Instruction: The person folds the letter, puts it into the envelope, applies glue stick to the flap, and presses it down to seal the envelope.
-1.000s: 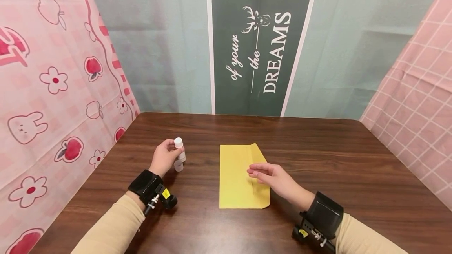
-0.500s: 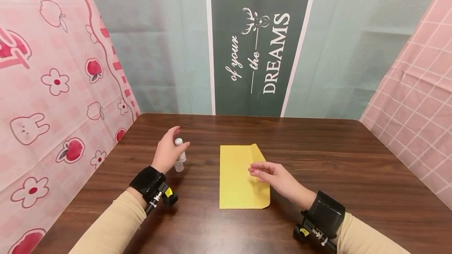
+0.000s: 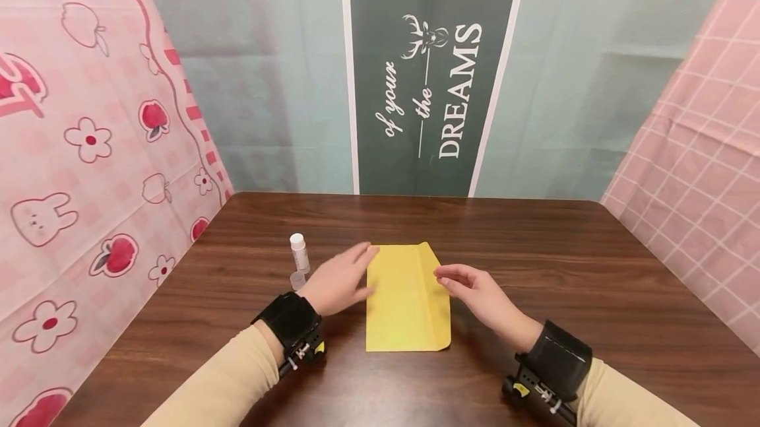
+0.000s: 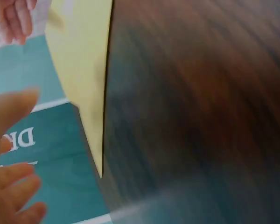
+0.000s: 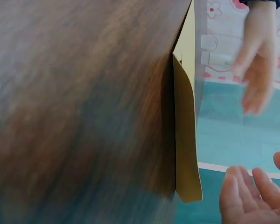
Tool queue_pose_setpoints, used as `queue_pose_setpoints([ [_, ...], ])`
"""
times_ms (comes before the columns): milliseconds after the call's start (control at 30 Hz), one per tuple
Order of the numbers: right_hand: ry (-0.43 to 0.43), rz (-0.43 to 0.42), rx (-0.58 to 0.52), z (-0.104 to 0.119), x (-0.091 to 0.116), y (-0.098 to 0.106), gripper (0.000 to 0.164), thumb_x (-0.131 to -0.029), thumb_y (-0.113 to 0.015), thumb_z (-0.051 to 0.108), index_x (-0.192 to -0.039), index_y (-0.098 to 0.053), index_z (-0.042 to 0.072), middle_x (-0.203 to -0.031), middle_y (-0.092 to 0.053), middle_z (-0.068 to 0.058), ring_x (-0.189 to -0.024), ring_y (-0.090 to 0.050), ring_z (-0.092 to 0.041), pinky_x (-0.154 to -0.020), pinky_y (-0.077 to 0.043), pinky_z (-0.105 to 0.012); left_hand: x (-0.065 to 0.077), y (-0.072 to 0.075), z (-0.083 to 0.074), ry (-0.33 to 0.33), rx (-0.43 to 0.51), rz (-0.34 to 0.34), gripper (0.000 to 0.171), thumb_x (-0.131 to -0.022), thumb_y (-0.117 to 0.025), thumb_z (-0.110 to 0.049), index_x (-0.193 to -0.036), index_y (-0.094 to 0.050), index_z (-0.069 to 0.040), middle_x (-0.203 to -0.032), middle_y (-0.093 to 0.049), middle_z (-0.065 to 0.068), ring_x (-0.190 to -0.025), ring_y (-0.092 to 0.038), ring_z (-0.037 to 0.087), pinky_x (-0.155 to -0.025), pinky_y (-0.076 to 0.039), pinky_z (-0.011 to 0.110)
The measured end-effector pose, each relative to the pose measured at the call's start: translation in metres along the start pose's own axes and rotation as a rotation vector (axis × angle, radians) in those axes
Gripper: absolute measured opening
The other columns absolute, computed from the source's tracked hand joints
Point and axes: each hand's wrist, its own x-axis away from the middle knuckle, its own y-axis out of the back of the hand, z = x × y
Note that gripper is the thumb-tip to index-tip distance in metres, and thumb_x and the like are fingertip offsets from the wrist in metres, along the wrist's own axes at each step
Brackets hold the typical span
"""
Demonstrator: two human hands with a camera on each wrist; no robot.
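A yellow envelope [image 3: 394, 301] lies on the table, its flap [image 3: 436, 301] on the right side and lifted a little in the right wrist view. My left hand [image 3: 338, 282] reaches to the envelope's left edge with fingers spread and nothing in them; it is blurred. Near the flap hovers my right hand [image 3: 477, 295], fingers loosely bent and holding nothing. A white glue stick [image 3: 299, 254] stands upright on the table, left of the left hand. Just in front of it is a small translucent cap [image 3: 297, 280], partly behind the left hand.
The dark wooden table [image 3: 534, 235] ends at a green-and-grey curtain [image 3: 285, 84] at the back. Pink patterned cloth [image 3: 89, 216] hangs on the left and pink checked cloth [image 3: 700, 169] on the right.
My left hand let go of the glue stick, leaving it standing, and moved right to the envelope. My right hand shifted slightly right, toward the flap's outer edge.
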Motion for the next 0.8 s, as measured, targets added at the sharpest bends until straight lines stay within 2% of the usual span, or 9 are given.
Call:
queue_pose_setpoints([
  [100, -0.015, -0.032, 0.055, -0.002, 0.001, 0.002, 0.039, -0.094, -0.057, 0.019, -0.125, -0.052, -0.004, -0.123, -0.056, -0.019, -0.112, -0.054, -0.031, -0.091, -0.045, -0.042, -0.002, -0.006, -0.008, 0.014, 0.031, 0.191, 0.073, -0.084, -0.066, -0.042, -0.140, -0.038, -0.005, -0.142, -0.036, 0.021, -0.125, -0.044, 0.031, -0.096, -0.039, 0.044],
  [233, -0.078, -0.035, 0.130, -0.001, 0.003, 0.006, 0.050, -0.094, -0.057, 0.021, -0.133, -0.042, -0.005, -0.131, -0.048, -0.023, -0.119, -0.048, -0.034, -0.094, -0.041, -0.047, -0.008, -0.016, -0.013, 0.062, 0.065, 0.340, 0.080, -0.082, -0.064, -0.053, -0.143, -0.036, -0.008, -0.146, -0.031, 0.019, -0.132, -0.034, 0.028, -0.101, -0.034, 0.045],
  [367, -0.140, 0.024, 0.173, -0.003, 0.006, 0.007, 0.062, -0.093, -0.058, 0.026, -0.138, -0.031, -0.008, -0.139, -0.037, -0.028, -0.122, -0.045, -0.037, -0.095, -0.039, -0.049, -0.015, -0.023, -0.017, 0.112, 0.057, 0.412, 0.088, -0.078, -0.063, -0.061, -0.144, -0.035, -0.010, -0.148, -0.028, 0.018, -0.135, -0.029, 0.027, -0.102, -0.032, 0.044],
  [467, -0.146, 0.088, 0.161, -0.005, 0.006, 0.006, 0.068, -0.093, -0.057, 0.028, -0.140, -0.026, -0.011, -0.139, -0.036, -0.030, -0.122, -0.045, -0.038, -0.095, -0.039, -0.048, -0.018, -0.025, -0.019, 0.142, 0.049, 0.461, 0.090, -0.076, -0.063, -0.063, -0.144, -0.036, -0.010, -0.148, -0.028, 0.017, -0.136, -0.028, 0.026, -0.103, -0.032, 0.042],
  [633, -0.096, 0.126, 0.113, -0.001, 0.004, 0.001, 0.069, -0.094, -0.057, 0.023, -0.141, -0.020, -0.012, -0.137, -0.039, -0.030, -0.122, -0.045, -0.038, -0.095, -0.040, -0.046, -0.027, -0.023, -0.025, 0.159, 0.009, 0.507, 0.089, -0.074, -0.065, -0.063, -0.141, -0.041, -0.009, -0.146, -0.032, 0.015, -0.134, -0.031, 0.024, -0.102, -0.033, 0.039],
  [800, -0.008, 0.210, 0.129, 0.001, -0.002, -0.006, 0.059, -0.094, -0.056, 0.021, -0.137, -0.031, -0.012, -0.133, -0.045, -0.028, -0.120, -0.047, -0.037, -0.093, -0.042, -0.046, -0.031, -0.019, -0.031, 0.177, -0.004, 0.522, 0.087, -0.073, -0.067, -0.062, -0.139, -0.044, -0.010, -0.145, -0.035, 0.015, -0.132, -0.035, 0.025, -0.102, -0.034, 0.039],
])
